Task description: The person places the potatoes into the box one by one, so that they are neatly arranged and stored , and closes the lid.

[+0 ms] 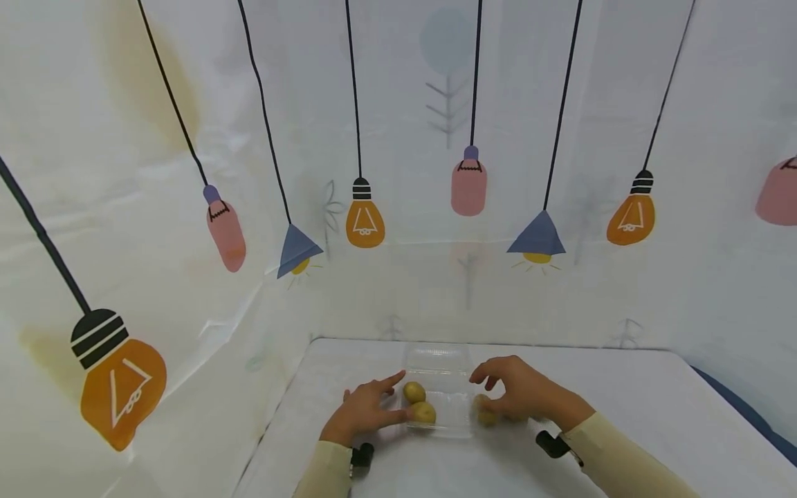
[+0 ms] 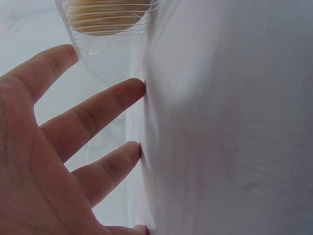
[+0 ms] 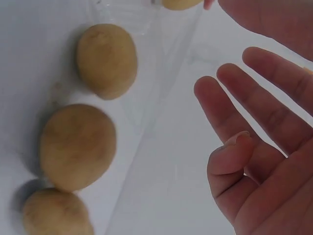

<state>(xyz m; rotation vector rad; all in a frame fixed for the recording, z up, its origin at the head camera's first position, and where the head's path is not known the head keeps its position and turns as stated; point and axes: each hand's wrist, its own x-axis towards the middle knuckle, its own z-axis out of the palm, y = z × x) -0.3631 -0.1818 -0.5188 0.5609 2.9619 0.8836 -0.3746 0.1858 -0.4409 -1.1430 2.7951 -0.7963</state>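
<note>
A clear plastic container (image 1: 452, 408) lies on the white table with its lid (image 1: 438, 357) folded back. Inside, along its left side, are two potatoes, a smaller one (image 1: 414, 392) and a larger one (image 1: 424, 413). My left hand (image 1: 364, 413) is spread at the container's left side; in the left wrist view one fingertip (image 2: 71, 53) touches its wall and others rest on the table. To the right of the container, my right hand (image 1: 526, 391) hovers over loose potatoes (image 1: 488, 415), holding nothing. The right wrist view shows three potatoes in a row, including a middle one (image 3: 78, 147).
The white table (image 1: 598, 373) ends at a back edge against a hanging white sheet (image 1: 405, 290) printed with lamps and bulbs. Dark wrist devices (image 1: 551, 444) sit at both cuffs. A blue strip (image 1: 741, 408) runs beyond the table's right edge.
</note>
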